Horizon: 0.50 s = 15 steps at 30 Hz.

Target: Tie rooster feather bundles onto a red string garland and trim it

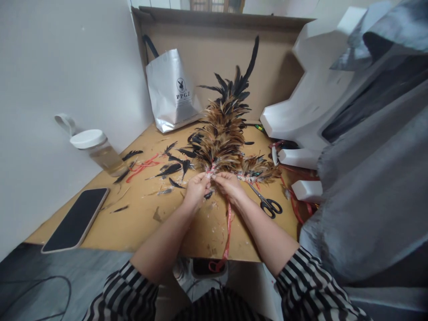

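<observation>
A long bundle of brown and black feathers (223, 129) points away from me on the table. Both hands meet at its near end, where red-and-white binding shows. My left hand (196, 191) pinches that bound end, and my right hand (229, 186) pinches it from the other side, fingertips touching. A red plastic ribbon (228, 223) hangs from beneath my right hand over the table's front edge. To the right lies a smaller strip of brown feathers (259, 169). Scissors with black handles (270, 206) rest partly open near my right wrist.
Loose black feathers (172, 169) and red ribbon scraps (142, 167) lie left of the bundle. A lidded bottle (107, 156) and a phone (76, 219) are farther left. Behind stand a silver bag (169, 98) and a cardboard wall (220, 49). White foam pieces (307, 89) and grey cloth (374, 178) border the right.
</observation>
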Each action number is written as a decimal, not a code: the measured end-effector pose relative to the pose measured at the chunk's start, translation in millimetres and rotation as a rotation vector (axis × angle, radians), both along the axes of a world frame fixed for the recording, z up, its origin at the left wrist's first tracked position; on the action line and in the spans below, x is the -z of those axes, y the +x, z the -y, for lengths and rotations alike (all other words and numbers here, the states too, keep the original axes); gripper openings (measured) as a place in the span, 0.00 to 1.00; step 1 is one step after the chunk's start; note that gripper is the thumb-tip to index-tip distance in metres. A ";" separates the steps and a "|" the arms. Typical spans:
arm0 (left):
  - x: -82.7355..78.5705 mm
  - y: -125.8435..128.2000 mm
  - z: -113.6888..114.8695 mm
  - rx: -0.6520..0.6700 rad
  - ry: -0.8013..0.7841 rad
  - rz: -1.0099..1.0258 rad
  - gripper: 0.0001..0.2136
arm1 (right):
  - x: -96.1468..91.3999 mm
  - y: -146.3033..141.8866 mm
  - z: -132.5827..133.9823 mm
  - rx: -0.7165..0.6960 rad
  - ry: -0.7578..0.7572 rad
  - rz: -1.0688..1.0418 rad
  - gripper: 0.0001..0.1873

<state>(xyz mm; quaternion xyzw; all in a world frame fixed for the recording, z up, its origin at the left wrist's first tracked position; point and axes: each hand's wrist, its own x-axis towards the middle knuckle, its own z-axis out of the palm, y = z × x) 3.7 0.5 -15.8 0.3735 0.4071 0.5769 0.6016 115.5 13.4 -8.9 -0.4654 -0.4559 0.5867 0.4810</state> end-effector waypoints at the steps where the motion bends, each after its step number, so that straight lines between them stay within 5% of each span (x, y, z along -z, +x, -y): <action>1: 0.2 -0.2 -0.4 -0.003 0.000 0.003 0.15 | 1.6 -0.8 -0.7 0.017 0.018 0.005 0.15; 10: -1.2 0.8 0.6 -0.024 0.012 0.023 0.14 | 5.4 -10.0 2.8 0.152 0.150 0.057 0.10; 15: 0.8 -2.5 -2.5 0.039 0.008 0.110 0.14 | -3.3 9.5 3.7 -0.021 0.132 0.210 0.12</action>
